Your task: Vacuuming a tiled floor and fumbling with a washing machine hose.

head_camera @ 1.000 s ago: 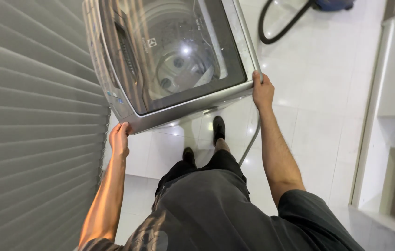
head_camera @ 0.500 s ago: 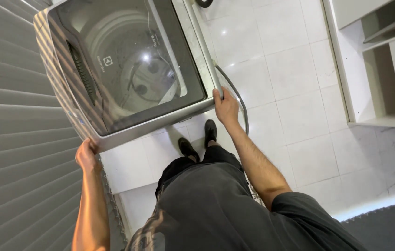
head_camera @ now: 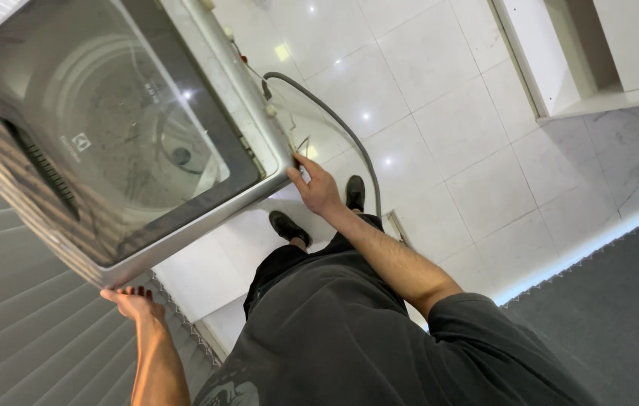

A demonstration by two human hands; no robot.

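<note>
Grey and top-loading, the washing machine [head_camera: 120,128] is tipped toward the person, held off level above white floor tiles [head_camera: 447,128]. Left hand [head_camera: 133,302] cups its lower corner, fingers curled under; right hand [head_camera: 316,188] grips the opposite corner. Its grey hose [head_camera: 349,139] trails loose. A small pale emblem marks the dark glass lid [head_camera: 79,143]. White shelving [head_camera: 598,56] stands beyond.

Pretty bright overhead lighting, glare dots on the glossy floor tiles [head_camera: 440,143] (washer lid [head_camera: 109,128] too), edges slightly warped.

washing machine [head_camera: 109,135]: top cropped | left hand [head_camera: 133,302]: fingertips hidden beneath
</note>
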